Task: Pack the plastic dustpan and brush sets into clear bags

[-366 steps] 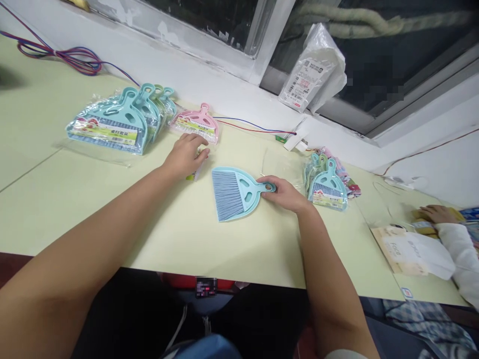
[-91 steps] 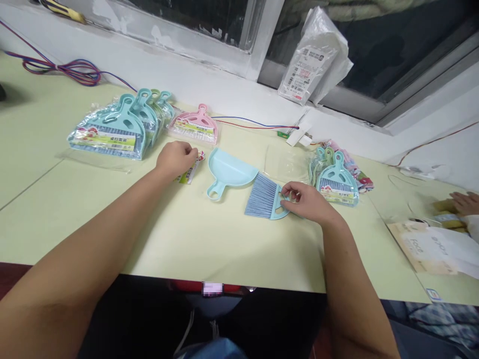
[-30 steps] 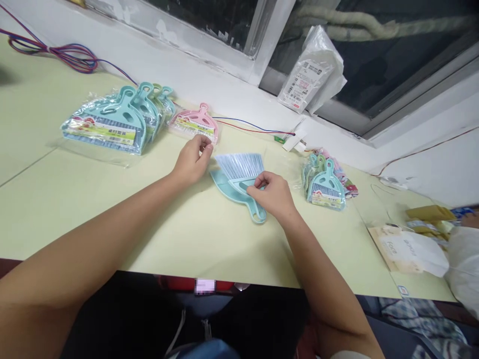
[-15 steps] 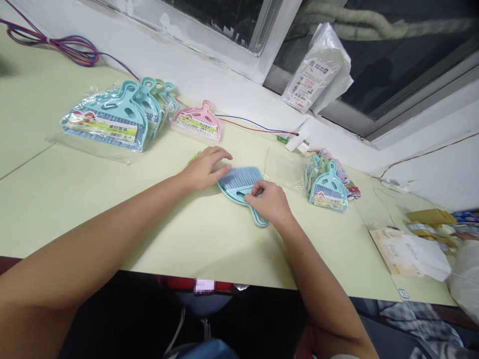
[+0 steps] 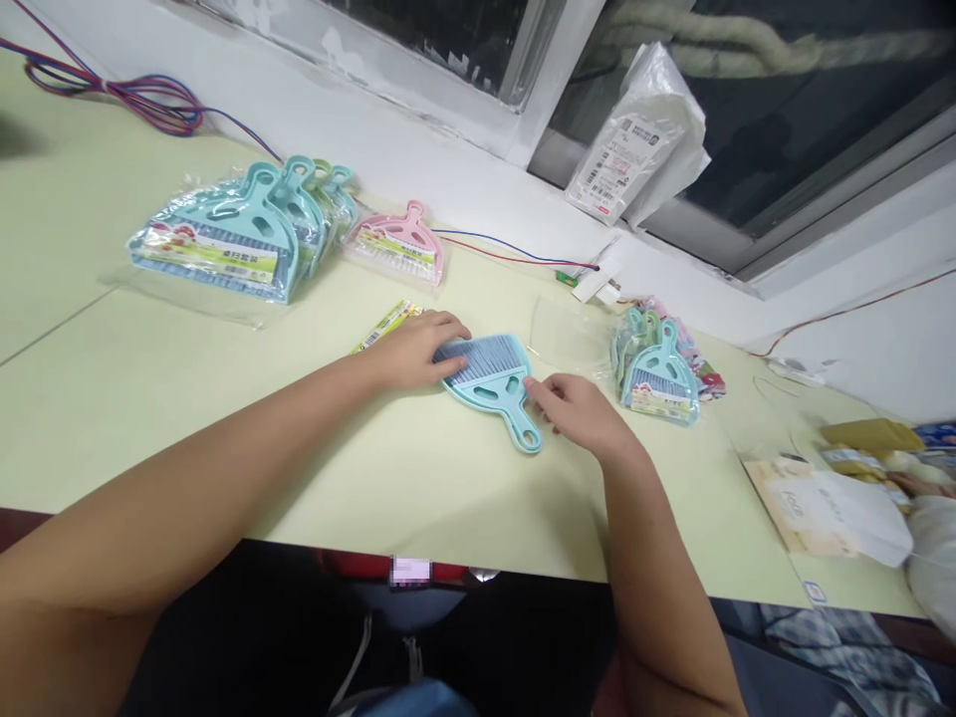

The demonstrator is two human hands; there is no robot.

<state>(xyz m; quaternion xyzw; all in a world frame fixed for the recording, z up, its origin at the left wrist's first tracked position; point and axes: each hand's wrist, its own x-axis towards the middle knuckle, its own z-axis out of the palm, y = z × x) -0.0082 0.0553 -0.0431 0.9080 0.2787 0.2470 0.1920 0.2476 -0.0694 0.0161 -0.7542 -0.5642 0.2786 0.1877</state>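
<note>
A light-blue dustpan (image 5: pixel 530 344) lies flat on the table in front of me, its handle toward my lower right. A matching hand brush (image 5: pixel 489 360) with grey-blue bristles is nested in it. My left hand (image 5: pixel 427 349) grips the pan's left corner, thumb over the bristles and fingers along the far edge. My right hand (image 5: pixel 574 408) is at the right side near the handle, its fingertips at the pan's edge and the other fingers loosely bent. A printed label card (image 5: pixel 388 327) lies partly behind my left hand. A clear plastic bag (image 5: pixel 572 337) lies behind the dustpan.
Bagged blue and green dustpan sets (image 5: pixel 224 234) stand at the left, beside a bagged pink set (image 5: pixel 399 244). More bagged sets (image 5: pixel 661 373) are at the right. Coiled wires (image 5: pixel 141 105) lie along the wall. A co-worker's sleeve (image 5: pixel 937 558) shows near a paper bag (image 5: pixel 829 508).
The brush and dustpan, separated earlier, are now nested together. My right hand has let go of the brush and moved right; my left hand has come down onto the pan's left corner.
</note>
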